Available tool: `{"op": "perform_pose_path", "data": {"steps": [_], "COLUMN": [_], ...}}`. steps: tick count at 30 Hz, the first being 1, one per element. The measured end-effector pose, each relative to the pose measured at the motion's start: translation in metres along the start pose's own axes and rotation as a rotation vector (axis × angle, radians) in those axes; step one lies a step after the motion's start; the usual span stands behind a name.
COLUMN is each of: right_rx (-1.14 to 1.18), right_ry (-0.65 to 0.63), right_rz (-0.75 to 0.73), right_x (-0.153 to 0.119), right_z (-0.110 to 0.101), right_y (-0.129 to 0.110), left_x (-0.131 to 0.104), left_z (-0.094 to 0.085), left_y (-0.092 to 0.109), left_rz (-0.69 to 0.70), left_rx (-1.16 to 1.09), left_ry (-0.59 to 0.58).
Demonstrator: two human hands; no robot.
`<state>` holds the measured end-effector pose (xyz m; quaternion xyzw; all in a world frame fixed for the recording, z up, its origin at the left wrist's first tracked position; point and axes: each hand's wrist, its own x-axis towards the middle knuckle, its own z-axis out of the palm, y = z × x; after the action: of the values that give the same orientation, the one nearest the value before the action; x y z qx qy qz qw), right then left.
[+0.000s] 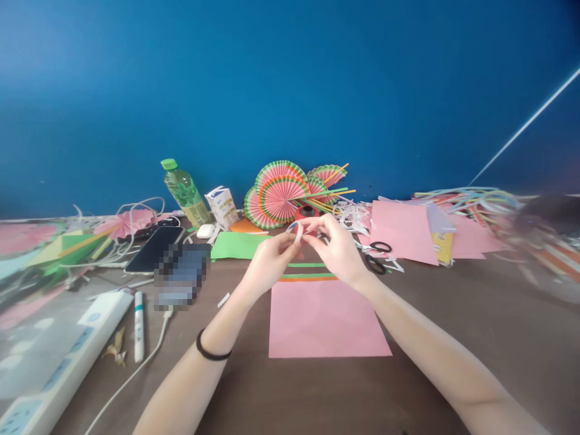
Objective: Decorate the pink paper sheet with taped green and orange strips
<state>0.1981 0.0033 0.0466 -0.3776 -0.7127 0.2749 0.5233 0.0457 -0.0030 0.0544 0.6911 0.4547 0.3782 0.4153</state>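
Note:
My left hand [274, 257] pinches a narrow white ring that looks like a roll of tape [299, 232]. The fingers of my right hand [338, 246] are closed at the same roll's right side, thumb and fingertips together on its edge. Both hands are raised over the far edge of a pink sheet of paper [326, 323] lying flat on the table. Along that edge run thin green and orange paper strips [308, 278], partly hidden by my hands. Black-handled scissors [379, 246] lie just right of my right hand, their blades partly covered by paper scraps.
Pleated pink-and-green paper fans [283, 199] lean against the blue wall behind a red object [308, 212]. A bottle [185, 192] and a small carton [222, 206] stand left. Phones [154, 251], a marker [139, 326] and a power strip [67, 362] lie nearer. Pink sheets [403, 229] are right.

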Motion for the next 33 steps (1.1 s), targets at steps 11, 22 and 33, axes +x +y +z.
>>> {"op": "perform_pose_path", "data": {"steps": [11,22,33], "right_rx": [-0.054,-0.158,0.102], "right_ry": [-0.015,-0.176,-0.373], "right_rz": [0.072,0.160,0.174], "right_x": [0.007,0.005,0.001], "right_z": [-0.021,-0.024,-0.023], "right_y": [-0.003,-0.017,-0.018], "left_x": [0.001,0.004,0.009], "left_z": [-0.011,-0.018,-0.020], "left_y": [0.006,0.002,-0.010], "left_rz": [-0.049,-0.082,-0.085], "left_rx": [0.081,-0.057,-0.261], "left_ry": [-0.145,-0.078,0.052]}}
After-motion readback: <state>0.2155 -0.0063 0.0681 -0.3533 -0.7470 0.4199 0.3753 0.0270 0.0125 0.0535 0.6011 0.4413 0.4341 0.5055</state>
